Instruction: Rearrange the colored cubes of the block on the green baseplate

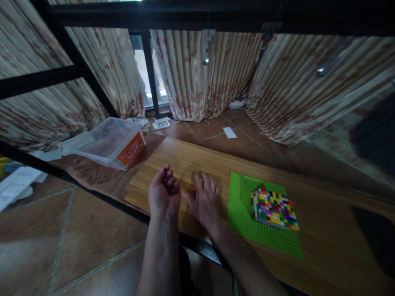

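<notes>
My left hand (165, 191) is turned palm up above the wooden board, its fingers curled in. Whatever those fingers hold, if anything, is hidden. Beside it, my right hand (207, 202) lies palm down on the board with the fingers stretched out and the thumb apart. A small orange-red and dark piece (194, 190), perhaps a toy brick, shows in the gap between that thumb and forefinger. To the right, a green studded baseplate (239, 197) carries a block of many-coloured building bricks (274, 209); neither hand touches it.
A clear plastic bin (106, 142) with an orange label stands left of the wooden board (182, 154). A dark flat object (375, 234) lies at the right. Black metal bars (197, 16) cross above. Behind are curtains (182, 74) and a white paper (229, 132) on the tiled floor.
</notes>
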### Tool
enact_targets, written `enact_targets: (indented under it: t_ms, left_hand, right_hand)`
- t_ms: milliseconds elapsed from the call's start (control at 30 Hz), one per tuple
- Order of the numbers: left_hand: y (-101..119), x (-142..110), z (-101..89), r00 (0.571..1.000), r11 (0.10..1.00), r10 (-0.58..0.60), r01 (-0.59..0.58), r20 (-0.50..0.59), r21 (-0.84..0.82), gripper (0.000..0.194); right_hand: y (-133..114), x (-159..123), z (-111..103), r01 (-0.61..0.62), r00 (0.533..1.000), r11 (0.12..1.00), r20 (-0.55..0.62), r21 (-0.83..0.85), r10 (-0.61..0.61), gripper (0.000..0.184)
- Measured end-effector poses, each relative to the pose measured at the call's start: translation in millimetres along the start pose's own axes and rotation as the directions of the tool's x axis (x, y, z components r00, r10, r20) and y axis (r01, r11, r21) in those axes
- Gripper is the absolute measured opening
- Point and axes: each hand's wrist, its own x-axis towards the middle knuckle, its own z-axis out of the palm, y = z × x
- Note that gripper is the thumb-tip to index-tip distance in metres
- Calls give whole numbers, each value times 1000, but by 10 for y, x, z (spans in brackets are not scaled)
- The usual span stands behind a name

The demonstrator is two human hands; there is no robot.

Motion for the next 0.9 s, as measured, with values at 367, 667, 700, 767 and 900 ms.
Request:
enact_targets:
  t_ms: [367, 667, 700, 767, 900]
  left_hand:
    - [-156, 5, 75, 992, 993, -121, 121, -43, -6, 15]
    - [-274, 15, 90, 988, 988, -144, 147, -59, 54, 11]
    - [-283, 21, 92, 988, 987, -145, 149, -58, 60, 11]
    - [-303, 36, 92, 987, 986, -148, 152, -54, 75, 10]
    - [-352, 97, 66, 987, 981, -149, 154, -53, 116, 6]
  right_hand:
    - [129, 138, -44, 176, 983, 965, 88, -192, -162, 24]
    - [126, 121, -21, 96, 995, 963, 48, -252, -87, 21]
    - [123, 119, -19, 88, 996, 962, 48, -259, -78, 21]
    - [119, 121, -14, 72, 997, 960, 50, -271, -61, 20]
    - [117, 138, -18, 53, 997, 958, 65, -283, -36, 23]
